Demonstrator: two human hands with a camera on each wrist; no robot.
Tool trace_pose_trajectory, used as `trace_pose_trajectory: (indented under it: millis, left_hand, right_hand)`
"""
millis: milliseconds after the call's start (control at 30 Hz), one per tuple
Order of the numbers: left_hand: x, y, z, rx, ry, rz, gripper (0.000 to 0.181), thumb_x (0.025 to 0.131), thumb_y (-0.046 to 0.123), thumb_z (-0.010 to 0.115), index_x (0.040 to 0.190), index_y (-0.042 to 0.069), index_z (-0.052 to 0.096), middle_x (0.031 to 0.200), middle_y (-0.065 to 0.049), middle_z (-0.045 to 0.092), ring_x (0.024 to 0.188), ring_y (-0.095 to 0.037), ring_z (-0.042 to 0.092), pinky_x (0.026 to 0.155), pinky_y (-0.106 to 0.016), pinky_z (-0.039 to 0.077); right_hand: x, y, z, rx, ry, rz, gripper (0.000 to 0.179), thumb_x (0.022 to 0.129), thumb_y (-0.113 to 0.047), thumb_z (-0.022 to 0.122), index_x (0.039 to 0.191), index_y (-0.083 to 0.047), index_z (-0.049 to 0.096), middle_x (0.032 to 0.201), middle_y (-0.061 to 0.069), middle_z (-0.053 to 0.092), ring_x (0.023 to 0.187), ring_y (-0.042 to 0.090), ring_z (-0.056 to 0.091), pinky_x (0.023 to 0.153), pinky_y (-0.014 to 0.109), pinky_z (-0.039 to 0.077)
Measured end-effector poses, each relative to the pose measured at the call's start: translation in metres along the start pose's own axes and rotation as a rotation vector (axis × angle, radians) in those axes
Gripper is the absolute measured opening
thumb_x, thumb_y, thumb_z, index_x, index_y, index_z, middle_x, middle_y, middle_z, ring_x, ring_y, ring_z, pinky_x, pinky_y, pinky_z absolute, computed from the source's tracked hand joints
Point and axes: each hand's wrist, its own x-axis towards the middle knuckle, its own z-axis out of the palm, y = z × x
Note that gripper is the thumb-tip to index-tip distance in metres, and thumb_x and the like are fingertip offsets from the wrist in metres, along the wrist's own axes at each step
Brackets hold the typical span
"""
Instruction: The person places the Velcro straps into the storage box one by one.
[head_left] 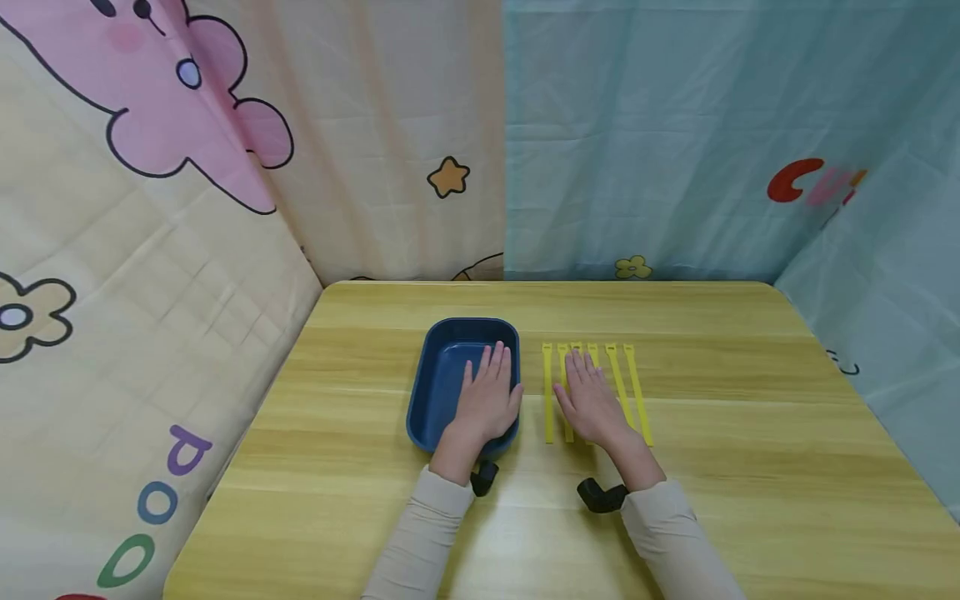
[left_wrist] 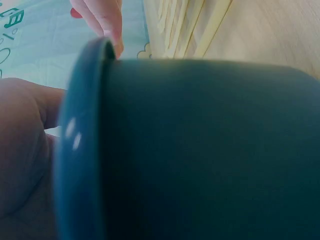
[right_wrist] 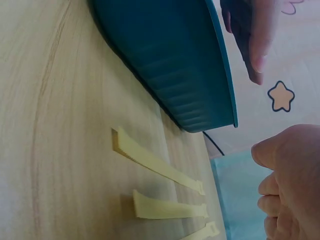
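Observation:
A dark blue rectangular tray (head_left: 438, 392) stands on the table. My left hand (head_left: 486, 404) is held over its right side, fingers straight and palm down, gripping nothing. In the left wrist view the tray's wall (left_wrist: 200, 150) fills most of the picture. Beside the tray lies a row of several flat yellow cable ties (head_left: 548, 400), each with a slotted head at the far end. Over the middle of that row is my right hand (head_left: 592, 404), fingers extended, holding nothing and partly hiding the ties. The right wrist view has this hand (right_wrist: 295, 180) raised above the tabletop.
The light wood table (head_left: 750, 417) has rounded far corners. Behind it hangs a printed curtain (head_left: 637, 125), with another patterned cloth (head_left: 150, 292) along the left side. Black wrist cameras stick out below the left wrist (head_left: 484, 478) and right wrist (head_left: 602, 496).

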Motion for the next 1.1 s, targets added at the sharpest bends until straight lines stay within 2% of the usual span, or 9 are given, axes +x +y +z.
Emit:
trace_pose_trajectory:
  millis: [167,300,467,600,733,767,867,933,1100]
  left_hand:
    - [-0.004,-0.002,0.005,-0.028,0.066,0.046,0.058,0.089,0.040,0.027,0.135,0.009,0.010,0.140,-0.005,0.006,0.126,-0.020,0.003,0.100,-0.043,0.006]
    - [-0.017,-0.012,0.006,-0.139,0.253,0.112,0.051,0.089,0.035,0.033,0.132,0.008,0.025,0.136,-0.007,0.024,0.123,-0.020,0.020,0.097,-0.042,0.019]
    - [-0.043,-0.037,0.004,-0.413,0.506,0.112,0.034,0.087,0.027,0.042,0.119,0.014,0.049,0.117,0.001,0.049,0.108,-0.014,0.042,0.088,-0.038,0.034]
    - [-0.058,-0.062,0.003,-0.689,0.651,0.089,0.026,0.087,0.020,0.045,0.108,0.010,0.057,0.105,0.001,0.056,0.099,-0.015,0.048,0.085,-0.034,0.038]
    - [-0.062,-0.084,0.006,-1.000,0.773,0.035,0.024,0.087,0.016,0.045,0.101,0.003,0.059,0.098,-0.005,0.059,0.094,-0.017,0.051,0.082,-0.030,0.040]
    - [-0.059,-0.095,0.016,-1.100,0.795,0.044,0.024,0.087,0.015,0.045,0.101,0.003,0.059,0.098,-0.006,0.059,0.094,-0.018,0.051,0.082,-0.029,0.040]
    - [-0.057,-0.114,0.029,-1.330,0.834,0.023,0.023,0.086,0.013,0.046,0.102,0.000,0.058,0.100,-0.011,0.058,0.096,-0.020,0.051,0.084,-0.027,0.039]
    - [-0.056,-0.126,0.039,-1.426,0.844,0.002,0.026,0.085,0.013,0.048,0.104,-0.002,0.056,0.103,-0.015,0.056,0.099,-0.023,0.049,0.086,-0.028,0.037]
    - [-0.048,-0.148,0.063,-1.467,0.824,-0.090,0.031,0.083,0.019,0.052,0.109,0.002,0.055,0.108,-0.014,0.055,0.102,-0.024,0.048,0.087,-0.027,0.036]
  right_hand:
    - [-0.005,0.002,0.003,0.010,0.007,0.010,0.058,0.090,-0.031,0.035,0.130,0.006,0.018,0.135,0.021,0.016,0.123,0.034,0.009,0.098,0.046,0.012]
    - [-0.013,0.006,0.002,0.064,0.046,0.024,0.060,0.088,-0.032,0.039,0.131,0.004,0.017,0.136,0.019,0.016,0.124,0.031,0.006,0.098,0.044,0.012]
    - [-0.028,0.014,-0.001,0.217,0.197,0.086,0.051,0.086,-0.024,0.047,0.127,0.002,0.033,0.128,0.017,0.033,0.119,0.031,0.024,0.094,0.046,0.023]
    - [-0.041,0.020,0.001,0.366,0.366,0.179,0.037,0.082,-0.019,0.053,0.114,0.000,0.049,0.110,0.015,0.051,0.102,0.029,0.044,0.083,0.044,0.036]
    - [-0.050,0.027,0.005,0.457,0.493,0.222,0.028,0.080,-0.014,0.057,0.103,0.001,0.057,0.096,0.012,0.058,0.087,0.024,0.052,0.076,0.039,0.042]
    - [-0.052,0.028,0.006,0.473,0.512,0.226,0.026,0.079,-0.013,0.057,0.101,0.001,0.058,0.094,0.012,0.058,0.085,0.024,0.052,0.075,0.038,0.042]
    - [-0.055,0.030,0.008,0.514,0.550,0.230,0.024,0.077,-0.008,0.060,0.098,0.002,0.059,0.090,0.011,0.059,0.081,0.022,0.053,0.073,0.036,0.043]
    - [-0.054,0.030,0.011,0.528,0.567,0.234,0.022,0.075,-0.007,0.061,0.095,0.003,0.060,0.086,0.010,0.060,0.079,0.021,0.054,0.072,0.035,0.044]
    - [-0.046,0.029,0.019,0.550,0.570,0.234,0.018,0.075,-0.006,0.061,0.090,0.004,0.061,0.080,0.010,0.061,0.076,0.020,0.055,0.070,0.033,0.045]
